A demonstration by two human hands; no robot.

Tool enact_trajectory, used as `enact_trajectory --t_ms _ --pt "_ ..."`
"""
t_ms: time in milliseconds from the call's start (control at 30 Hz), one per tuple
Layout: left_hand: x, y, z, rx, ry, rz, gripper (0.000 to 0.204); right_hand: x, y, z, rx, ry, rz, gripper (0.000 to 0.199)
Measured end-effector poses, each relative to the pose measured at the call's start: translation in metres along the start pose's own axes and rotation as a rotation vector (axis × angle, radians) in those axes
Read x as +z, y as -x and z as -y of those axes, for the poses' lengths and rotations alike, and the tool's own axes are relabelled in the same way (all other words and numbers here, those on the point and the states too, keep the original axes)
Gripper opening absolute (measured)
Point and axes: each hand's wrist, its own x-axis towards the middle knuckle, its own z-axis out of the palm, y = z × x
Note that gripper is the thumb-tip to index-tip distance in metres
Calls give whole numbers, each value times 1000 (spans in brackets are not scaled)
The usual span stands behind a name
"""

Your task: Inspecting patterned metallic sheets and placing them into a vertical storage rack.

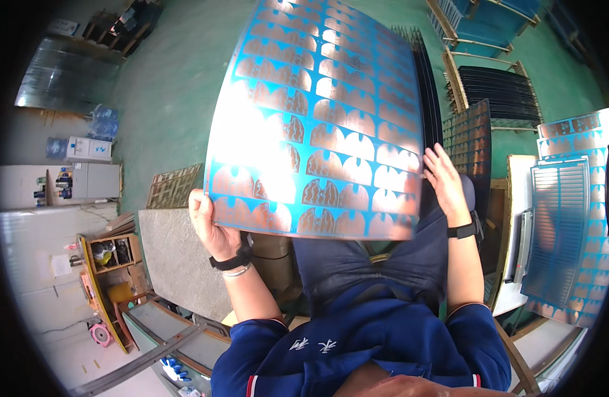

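Note:
A large flat panel (344,145), blue with rows of copper-coloured arched shapes, is held up tilted before my body. Strong light glares off its left half. My left hand (210,221) is closed on its lower left corner, with the thumb at the edge and the other fingers partly hidden by the hand and panel. Beside the lower right edge is my right hand (446,186), its fingers stretched out and apart. Whether those fingertips touch the edge, I cannot tell. Each wrist wears a dark band.
Dark sheets (430,92) stand upright behind the panel's right edge, near another copper-patterned panel (478,135). A rack of dark sheets (499,92) is farther right. At far right, a blue slatted frame (554,228) lies over patterned panels. A grey board (179,264) is at left.

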Motion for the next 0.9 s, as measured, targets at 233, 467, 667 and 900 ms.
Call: enact_trajectory --t_ms 233,467,667,900 --pt "-37 52 37 -157 192 -27 9 -10 31 36 -24 -477 93 30" --pt "-16 57 53 -335 240 -200 13 -26 53 48 -173 -418 116 37" --pt "19 77 73 -405 604 -162 43 -5 66 41 -230 -504 68 40" --pt "84 114 77 -583 446 -60 49 16 90 29 -212 -520 71 39"
